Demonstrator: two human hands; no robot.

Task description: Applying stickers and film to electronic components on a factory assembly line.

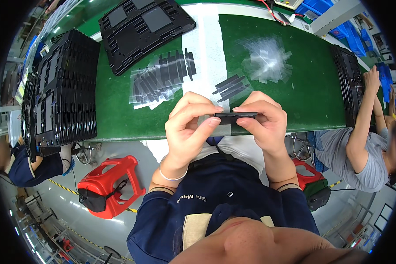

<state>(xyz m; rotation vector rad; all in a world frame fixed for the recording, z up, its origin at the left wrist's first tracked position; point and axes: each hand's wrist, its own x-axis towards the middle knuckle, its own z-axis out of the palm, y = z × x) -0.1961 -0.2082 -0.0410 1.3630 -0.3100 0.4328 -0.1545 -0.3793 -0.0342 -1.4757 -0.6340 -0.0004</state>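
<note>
My left hand (190, 125) and my right hand (263, 119) together pinch a thin flat black strip (235, 117), held edge-on just in front of the green table's near edge (132, 127). A clear film piece hangs below the strip between my thumbs. On the table just beyond my hands lie a few loose black strips (231, 87). Farther left is a row of black strips in clear sleeves (160, 79), and at the back right a heap of empty clear sleeves (266, 59).
A tall stack of black plastic trays (61, 90) stands at the table's left end, another tray (143, 28) lies at the back. A further stack (350, 83) is at the right, beside a seated person (361, 147). A red stool (110, 185) stands below left.
</note>
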